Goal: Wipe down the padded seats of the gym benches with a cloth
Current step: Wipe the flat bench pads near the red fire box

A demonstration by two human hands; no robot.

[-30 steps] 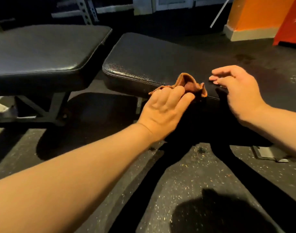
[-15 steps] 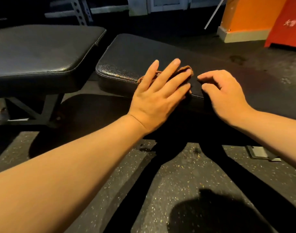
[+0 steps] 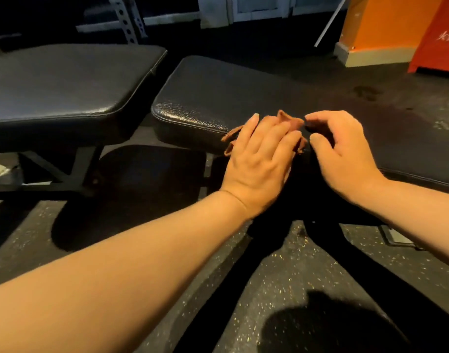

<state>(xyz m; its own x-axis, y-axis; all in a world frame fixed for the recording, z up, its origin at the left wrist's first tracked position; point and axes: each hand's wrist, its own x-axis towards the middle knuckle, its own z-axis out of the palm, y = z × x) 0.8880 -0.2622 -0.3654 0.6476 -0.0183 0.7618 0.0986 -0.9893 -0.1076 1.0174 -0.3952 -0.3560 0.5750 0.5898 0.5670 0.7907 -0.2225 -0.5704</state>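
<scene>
A crumpled orange-brown cloth (image 3: 291,121) lies on the near edge of the black padded bench seat (image 3: 218,93). My left hand (image 3: 259,159) presses down on the cloth with its fingers nearly straight and covers most of it. My right hand (image 3: 345,154) sits just right of the cloth on the same pad, fingers loosely curled. Its index fingertip reaches the cloth's right corner, and I see no grip on it. A second black padded seat (image 3: 65,80) stands to the left, apart from both hands.
Dark metal bench legs (image 3: 73,174) stand under the left seat on speckled rubber floor (image 3: 282,289). A metal foot plate (image 3: 396,238) lies under my right forearm. At the back right are an orange wall (image 3: 384,24) and a red cabinet (image 3: 442,42).
My left hand has drawn the cloth back toward the pad's near edge. My right hand has curled its fingers and closed in on the cloth's right corner.
</scene>
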